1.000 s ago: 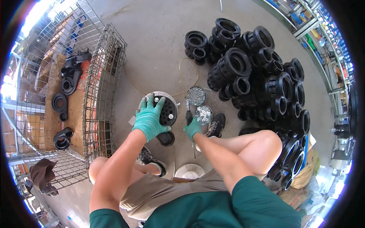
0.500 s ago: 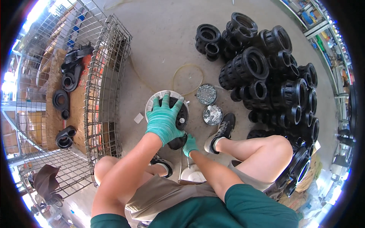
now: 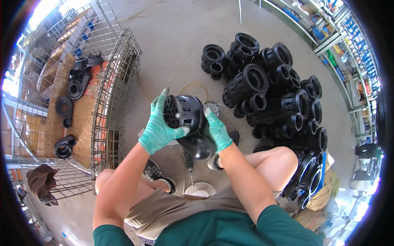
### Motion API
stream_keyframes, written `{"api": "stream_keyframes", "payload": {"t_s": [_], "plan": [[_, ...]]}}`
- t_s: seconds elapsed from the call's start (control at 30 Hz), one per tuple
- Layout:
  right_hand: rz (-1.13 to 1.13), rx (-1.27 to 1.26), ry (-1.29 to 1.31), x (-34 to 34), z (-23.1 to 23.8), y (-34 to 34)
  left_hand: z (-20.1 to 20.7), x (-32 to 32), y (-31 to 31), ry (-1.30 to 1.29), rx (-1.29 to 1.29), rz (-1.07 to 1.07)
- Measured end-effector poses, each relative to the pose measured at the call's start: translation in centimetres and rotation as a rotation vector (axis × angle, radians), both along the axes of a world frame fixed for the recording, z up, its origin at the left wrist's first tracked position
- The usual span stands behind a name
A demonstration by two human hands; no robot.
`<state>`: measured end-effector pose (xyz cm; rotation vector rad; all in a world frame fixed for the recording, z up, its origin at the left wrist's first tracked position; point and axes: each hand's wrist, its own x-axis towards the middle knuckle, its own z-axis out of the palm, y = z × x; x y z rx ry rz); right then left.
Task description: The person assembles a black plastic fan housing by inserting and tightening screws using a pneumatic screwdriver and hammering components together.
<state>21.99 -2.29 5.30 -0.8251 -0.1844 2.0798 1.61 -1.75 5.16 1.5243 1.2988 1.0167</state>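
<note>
Both my hands wear green knit gloves and hold up a black plastic housing (image 3: 189,112) lying on its side. Its end full of round holes faces left, and a curved spout hangs toward me. My left hand (image 3: 159,129) grips the perforated end, with the thumb along its near edge. On the opposite side, my right hand (image 3: 218,132) presses against the housing; some of its fingers are hidden behind it. Below on the floor lies a dark green power screwdriver (image 3: 189,162), its long bit pointing toward me.
Left of me stands a wire cage (image 3: 117,94) with several black parts on cardboard. At right, black housings (image 3: 283,104) are piled up. A tin of small metal pieces (image 3: 212,108) sits beyond my right hand. A white round piece (image 3: 200,189) lies between my feet.
The housing has been lifted from the round white base and tipped onto its side. My right hand has moved up to its right side. The power screwdriver has come into view.
</note>
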Motion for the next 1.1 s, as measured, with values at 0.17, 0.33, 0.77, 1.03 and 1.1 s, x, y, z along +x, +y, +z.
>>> {"api": "stream_keyframes", "payload": {"t_s": [0.17,0.33,0.77,1.03,1.1], "plan": [[0.166,0.305,-0.262,1.0,1.4,2.8,1.5,0.1,0.6,-0.274,-0.075,-0.059],[0.289,0.552,-0.721,1.4,0.9,9.7,4.6,0.8,2.1,0.294,0.229,0.07],[0.456,0.768,-2.129,2.3,-7.6,36.8,5.5,-0.9,1.9,0.614,0.028,-0.387],[0.548,0.506,-2.286,2.5,-10.3,42.1,5.4,-2.0,3.4,0.559,-0.07,-0.376],[0.58,0.538,-2.311,2.4,-10.5,43.7,5.6,-2.2,3.6,0.573,-0.067,-0.38]]}}
